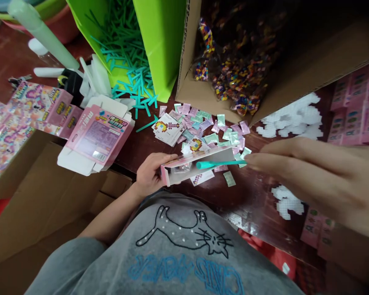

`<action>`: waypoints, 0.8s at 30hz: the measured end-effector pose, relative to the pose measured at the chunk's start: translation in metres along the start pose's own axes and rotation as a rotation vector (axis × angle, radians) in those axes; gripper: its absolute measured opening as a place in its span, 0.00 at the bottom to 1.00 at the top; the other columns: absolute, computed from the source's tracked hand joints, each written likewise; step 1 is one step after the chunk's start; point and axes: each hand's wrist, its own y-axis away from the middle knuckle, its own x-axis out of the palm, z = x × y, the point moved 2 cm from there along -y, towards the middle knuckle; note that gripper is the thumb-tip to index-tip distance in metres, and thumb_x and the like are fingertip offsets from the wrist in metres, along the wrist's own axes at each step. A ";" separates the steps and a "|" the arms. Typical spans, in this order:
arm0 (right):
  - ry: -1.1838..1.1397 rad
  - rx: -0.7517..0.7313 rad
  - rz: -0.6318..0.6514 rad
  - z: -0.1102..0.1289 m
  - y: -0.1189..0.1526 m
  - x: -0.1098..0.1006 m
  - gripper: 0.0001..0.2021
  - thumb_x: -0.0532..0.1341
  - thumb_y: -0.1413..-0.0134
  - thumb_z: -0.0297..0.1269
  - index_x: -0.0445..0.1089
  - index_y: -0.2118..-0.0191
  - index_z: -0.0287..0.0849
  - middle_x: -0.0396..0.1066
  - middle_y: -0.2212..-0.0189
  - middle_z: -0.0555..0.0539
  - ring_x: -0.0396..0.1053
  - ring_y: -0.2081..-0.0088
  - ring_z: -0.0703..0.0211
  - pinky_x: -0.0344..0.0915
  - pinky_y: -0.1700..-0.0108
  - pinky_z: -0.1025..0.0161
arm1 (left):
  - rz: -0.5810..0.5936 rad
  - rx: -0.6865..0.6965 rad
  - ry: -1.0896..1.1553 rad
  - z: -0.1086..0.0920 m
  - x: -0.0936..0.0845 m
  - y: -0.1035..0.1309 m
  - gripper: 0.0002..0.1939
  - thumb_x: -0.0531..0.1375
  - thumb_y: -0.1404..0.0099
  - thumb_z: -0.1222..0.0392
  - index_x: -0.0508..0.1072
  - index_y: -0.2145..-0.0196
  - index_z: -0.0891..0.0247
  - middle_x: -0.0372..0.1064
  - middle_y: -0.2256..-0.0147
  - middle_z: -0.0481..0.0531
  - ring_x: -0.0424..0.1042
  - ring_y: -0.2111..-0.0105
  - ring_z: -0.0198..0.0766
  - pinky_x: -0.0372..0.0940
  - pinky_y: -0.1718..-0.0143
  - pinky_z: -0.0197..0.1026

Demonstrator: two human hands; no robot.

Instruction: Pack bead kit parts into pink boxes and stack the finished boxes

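Your left hand (pixel 149 174) gripped the open pink carton (pixel 165 176) at centre; your right hand (pixel 316 176), towards three o'clock, pinched a teal plastic stick (pixel 203 164). Held nearly flat, its flared end could have caught the rim.

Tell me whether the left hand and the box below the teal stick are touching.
Touching. The head view shows the left hand gripping the box, its fingers against the end nearest the wrist.

"DIY" on patterned box (pixel 38 103)
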 end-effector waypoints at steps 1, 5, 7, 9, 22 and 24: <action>0.006 -0.014 0.015 0.006 -0.006 0.003 0.16 0.57 0.18 0.44 0.83 0.43 0.49 0.83 0.46 0.41 0.78 0.51 0.48 0.74 0.55 0.50 | 0.013 -0.006 0.003 -0.001 0.001 0.000 0.41 0.80 0.35 0.43 0.73 0.29 0.51 0.88 0.47 0.57 0.89 0.52 0.47 0.84 0.50 0.51; 0.044 -0.097 0.083 0.021 -0.027 0.011 0.12 0.62 0.22 0.41 0.83 0.45 0.48 0.83 0.48 0.41 0.76 0.50 0.47 0.71 0.53 0.52 | 0.052 -0.045 0.038 -0.004 0.006 0.004 0.38 0.79 0.35 0.40 0.78 0.33 0.55 0.88 0.49 0.58 0.88 0.53 0.47 0.84 0.51 0.50; 0.084 -0.208 0.142 0.022 -0.034 0.015 0.11 0.61 0.22 0.34 0.82 0.48 0.46 0.83 0.53 0.43 0.76 0.55 0.50 0.69 0.57 0.55 | 0.016 -0.117 0.045 -0.003 0.008 0.008 0.36 0.78 0.35 0.39 0.80 0.36 0.57 0.87 0.51 0.57 0.88 0.55 0.46 0.83 0.53 0.47; 0.138 -0.342 0.213 0.019 -0.036 0.023 0.13 0.58 0.24 0.28 0.82 0.52 0.44 0.83 0.60 0.46 0.75 0.61 0.53 0.66 0.63 0.56 | -0.031 -0.188 0.052 -0.001 0.010 0.012 0.35 0.78 0.35 0.38 0.80 0.37 0.58 0.87 0.53 0.56 0.87 0.57 0.45 0.83 0.55 0.45; -0.095 0.020 -0.235 0.003 -0.019 0.057 0.18 0.69 0.27 0.36 0.79 0.35 0.55 0.86 0.48 0.45 0.81 0.48 0.44 0.75 0.42 0.41 | -0.226 -0.436 0.322 0.011 0.028 0.017 0.32 0.79 0.37 0.39 0.83 0.44 0.60 0.87 0.55 0.54 0.86 0.61 0.41 0.81 0.57 0.40; -0.062 0.028 -0.212 0.012 -0.012 0.067 0.15 0.70 0.28 0.36 0.82 0.40 0.57 0.87 0.52 0.48 0.80 0.49 0.43 0.70 0.36 0.34 | -0.217 -0.439 0.338 0.010 0.032 0.015 0.33 0.80 0.38 0.39 0.82 0.43 0.60 0.87 0.54 0.54 0.86 0.60 0.42 0.81 0.56 0.41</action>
